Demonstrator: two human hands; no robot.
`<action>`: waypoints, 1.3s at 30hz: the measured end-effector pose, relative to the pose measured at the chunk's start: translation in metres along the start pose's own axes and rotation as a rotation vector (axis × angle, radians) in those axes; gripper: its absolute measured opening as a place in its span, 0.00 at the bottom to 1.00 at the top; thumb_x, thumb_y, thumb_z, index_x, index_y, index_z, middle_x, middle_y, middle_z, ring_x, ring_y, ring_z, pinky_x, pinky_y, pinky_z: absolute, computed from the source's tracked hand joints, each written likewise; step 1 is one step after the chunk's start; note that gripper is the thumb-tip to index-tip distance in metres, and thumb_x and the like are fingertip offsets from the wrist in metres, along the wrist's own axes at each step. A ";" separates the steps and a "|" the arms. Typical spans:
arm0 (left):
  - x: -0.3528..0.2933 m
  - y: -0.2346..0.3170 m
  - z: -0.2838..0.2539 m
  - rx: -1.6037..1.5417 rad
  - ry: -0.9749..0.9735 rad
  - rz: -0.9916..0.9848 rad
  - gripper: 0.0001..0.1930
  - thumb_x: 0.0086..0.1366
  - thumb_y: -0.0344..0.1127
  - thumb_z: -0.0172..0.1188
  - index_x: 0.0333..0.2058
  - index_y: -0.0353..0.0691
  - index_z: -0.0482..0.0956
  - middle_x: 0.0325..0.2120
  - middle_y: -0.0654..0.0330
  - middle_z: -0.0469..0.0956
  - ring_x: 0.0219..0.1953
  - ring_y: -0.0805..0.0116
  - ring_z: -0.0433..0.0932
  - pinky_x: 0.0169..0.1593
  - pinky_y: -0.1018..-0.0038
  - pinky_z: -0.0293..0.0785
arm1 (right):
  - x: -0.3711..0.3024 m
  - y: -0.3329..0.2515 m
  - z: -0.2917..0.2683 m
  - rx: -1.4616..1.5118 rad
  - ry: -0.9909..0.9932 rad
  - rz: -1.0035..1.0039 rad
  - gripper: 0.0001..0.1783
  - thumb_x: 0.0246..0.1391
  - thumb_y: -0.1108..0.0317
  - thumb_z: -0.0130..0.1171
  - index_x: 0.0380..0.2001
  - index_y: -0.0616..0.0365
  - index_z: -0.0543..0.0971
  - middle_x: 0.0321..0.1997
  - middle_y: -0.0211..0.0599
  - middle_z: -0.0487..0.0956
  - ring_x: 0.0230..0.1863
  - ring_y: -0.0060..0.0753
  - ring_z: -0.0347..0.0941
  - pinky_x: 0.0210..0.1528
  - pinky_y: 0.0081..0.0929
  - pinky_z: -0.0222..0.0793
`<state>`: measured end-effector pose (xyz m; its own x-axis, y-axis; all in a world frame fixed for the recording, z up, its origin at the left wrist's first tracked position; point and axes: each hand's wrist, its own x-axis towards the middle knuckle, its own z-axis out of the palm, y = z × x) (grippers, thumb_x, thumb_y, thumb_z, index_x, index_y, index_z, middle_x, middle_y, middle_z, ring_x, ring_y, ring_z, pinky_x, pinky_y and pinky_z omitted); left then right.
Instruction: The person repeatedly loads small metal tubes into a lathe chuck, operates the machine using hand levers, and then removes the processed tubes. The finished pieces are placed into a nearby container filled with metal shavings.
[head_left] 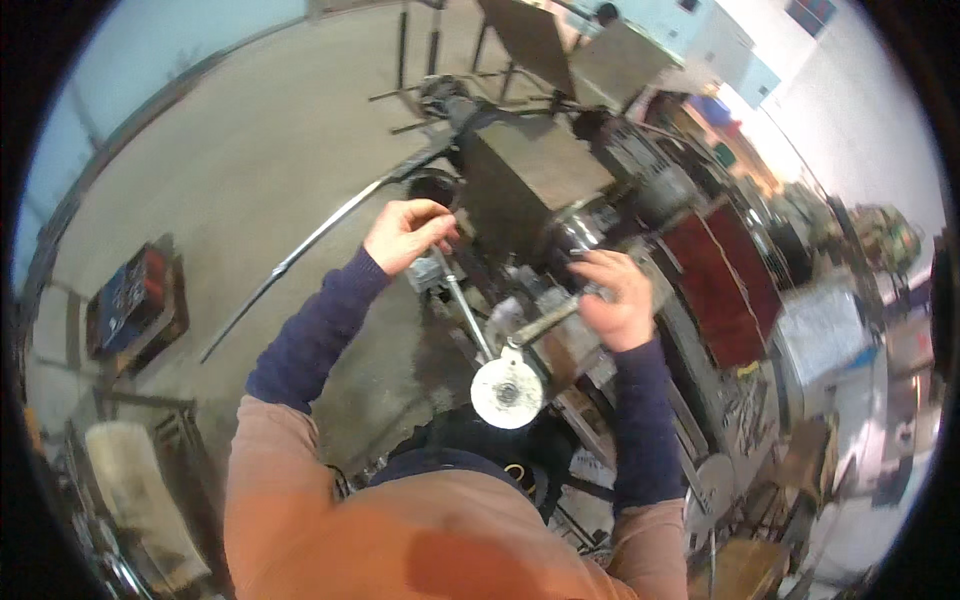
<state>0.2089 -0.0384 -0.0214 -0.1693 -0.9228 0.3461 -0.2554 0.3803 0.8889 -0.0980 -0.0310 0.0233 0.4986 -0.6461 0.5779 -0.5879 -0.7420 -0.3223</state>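
Observation:
I stand over a lathe-like machine with both arms reaching forward. My left hand (pixel 410 236) is closed in a pinch above the upper end of a metal lever rod (pixel 462 308); whatever is between the fingertips is hidden. To its right, my right hand (pixel 618 298) reaches over the machine with fingers stretched and the thumb apart. Its fingertips are close to a shiny round metal part (pixel 577 233); whether they touch it I cannot tell. Between my arms, nearest my body, sits a pale round handwheel (pixel 507 393) with a bar (pixel 545 322) running up from it to the right.
A large grey metal housing (pixel 535 165) stands beyond my hands. One long metal bar (pixel 300 250) slants out over the floor at left. Further left lies a dark crate (pixel 135 300) with red and blue on it. A dark red panel (pixel 720 285) leans at right, near loose tools (pixel 742 410).

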 end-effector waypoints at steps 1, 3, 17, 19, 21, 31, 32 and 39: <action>0.010 0.008 0.024 -0.410 -0.140 -0.074 0.16 0.61 0.42 0.53 0.35 0.30 0.75 0.25 0.52 0.78 0.24 0.68 0.79 0.30 0.76 0.74 | -0.004 -0.007 0.002 0.030 -0.004 -0.027 0.24 0.25 0.67 0.55 0.35 0.58 0.79 0.42 0.43 0.77 0.46 0.46 0.70 0.50 0.35 0.65; 0.021 0.014 0.068 -0.639 -0.323 -0.101 0.17 0.64 0.42 0.50 0.32 0.30 0.76 0.23 0.54 0.78 0.24 0.68 0.78 0.30 0.76 0.75 | -0.007 -0.024 0.006 0.108 0.054 -0.035 0.25 0.24 0.69 0.52 0.35 0.58 0.79 0.42 0.42 0.77 0.47 0.45 0.69 0.50 0.35 0.65; 0.027 0.037 0.130 -0.495 -0.421 -0.104 0.14 0.61 0.39 0.56 0.26 0.31 0.77 0.16 0.62 0.75 0.19 0.77 0.74 0.25 0.80 0.71 | -0.031 -0.032 -0.004 0.078 0.072 0.037 0.17 0.26 0.72 0.51 0.28 0.58 0.78 0.31 0.39 0.76 0.31 0.42 0.71 0.35 0.32 0.68; 0.027 0.039 0.127 -0.426 -0.433 -0.096 0.14 0.60 0.38 0.56 0.26 0.31 0.78 0.15 0.62 0.74 0.19 0.78 0.73 0.24 0.81 0.70 | -0.029 -0.028 -0.002 0.052 0.089 0.004 0.14 0.27 0.71 0.52 0.25 0.57 0.78 0.29 0.36 0.75 0.28 0.41 0.70 0.32 0.32 0.67; 0.029 0.032 0.127 -0.424 -0.425 -0.097 0.14 0.60 0.38 0.57 0.26 0.30 0.78 0.15 0.63 0.74 0.18 0.79 0.72 0.24 0.82 0.69 | -0.024 -0.024 -0.003 0.065 0.013 0.009 0.14 0.27 0.70 0.53 0.24 0.56 0.78 0.28 0.36 0.75 0.29 0.41 0.70 0.32 0.32 0.67; 0.043 0.029 0.071 -0.110 -0.527 0.089 0.12 0.60 0.36 0.55 0.38 0.33 0.74 0.23 0.60 0.76 0.24 0.76 0.75 0.29 0.77 0.72 | 0.001 0.026 -0.007 -0.167 -0.110 -0.124 0.11 0.24 0.68 0.56 0.19 0.57 0.79 0.27 0.38 0.77 0.31 0.41 0.71 0.33 0.33 0.68; 0.044 0.020 0.052 0.017 -0.404 0.152 0.13 0.60 0.37 0.55 0.38 0.33 0.74 0.24 0.58 0.76 0.25 0.74 0.75 0.30 0.75 0.73 | 0.006 0.039 -0.005 -0.259 -0.185 -0.024 0.12 0.24 0.67 0.56 0.20 0.56 0.79 0.28 0.39 0.77 0.33 0.41 0.71 0.35 0.34 0.68; -0.020 -0.043 -0.113 0.984 0.111 0.040 0.15 0.57 0.42 0.54 0.40 0.40 0.73 0.18 0.50 0.74 0.25 0.50 0.74 0.29 0.61 0.68 | 0.034 0.075 0.018 -0.578 -0.583 0.511 0.10 0.30 0.63 0.57 0.20 0.53 0.81 0.29 0.39 0.79 0.42 0.38 0.72 0.46 0.37 0.63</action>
<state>0.3305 -0.0429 -0.0327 -0.1174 -0.8895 0.4415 -0.9367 0.2469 0.2484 -0.1140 -0.1119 0.0049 0.2419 -0.9694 -0.0431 -0.9665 -0.2446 0.0774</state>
